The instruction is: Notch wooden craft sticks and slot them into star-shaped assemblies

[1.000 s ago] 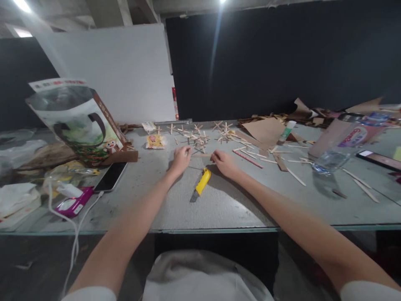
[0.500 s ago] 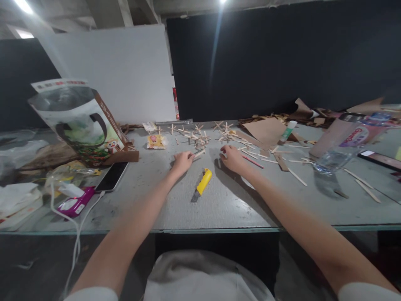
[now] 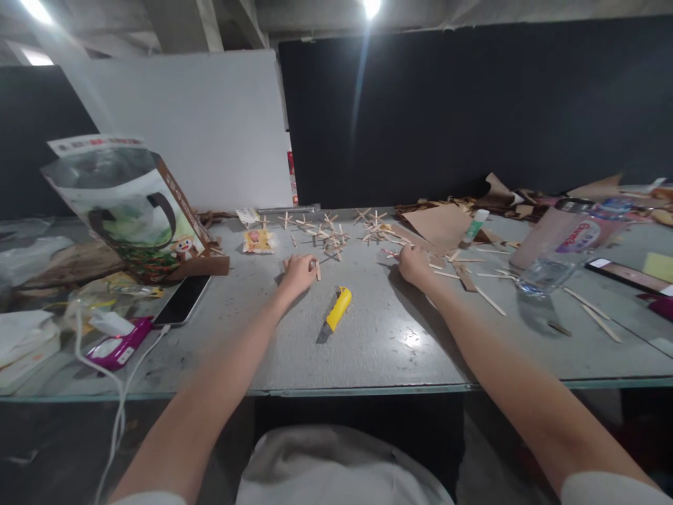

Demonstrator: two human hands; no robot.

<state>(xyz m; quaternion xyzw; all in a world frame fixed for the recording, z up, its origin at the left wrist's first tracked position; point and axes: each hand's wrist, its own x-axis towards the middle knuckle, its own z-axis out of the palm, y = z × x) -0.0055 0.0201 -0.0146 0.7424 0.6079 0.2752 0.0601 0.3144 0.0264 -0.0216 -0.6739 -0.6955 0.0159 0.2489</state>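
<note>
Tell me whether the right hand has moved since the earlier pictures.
Yes. Judged against the yellow cutter, the right hand has shifted farther right.

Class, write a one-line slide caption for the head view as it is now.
Bare hands work beside a yellow cutter, the left hand holding a small wooden stick.

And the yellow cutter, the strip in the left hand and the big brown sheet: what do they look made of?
Yellow cutter: smooth, evenly coloured handle, likely moulded plastic; grey blade, probably metal.
Strip in the left hand: pale tan, matte, probably thin wood.
Brown sheet: plain, matte, thin-edged; paper or thin card, I cannot tell which.
</note>
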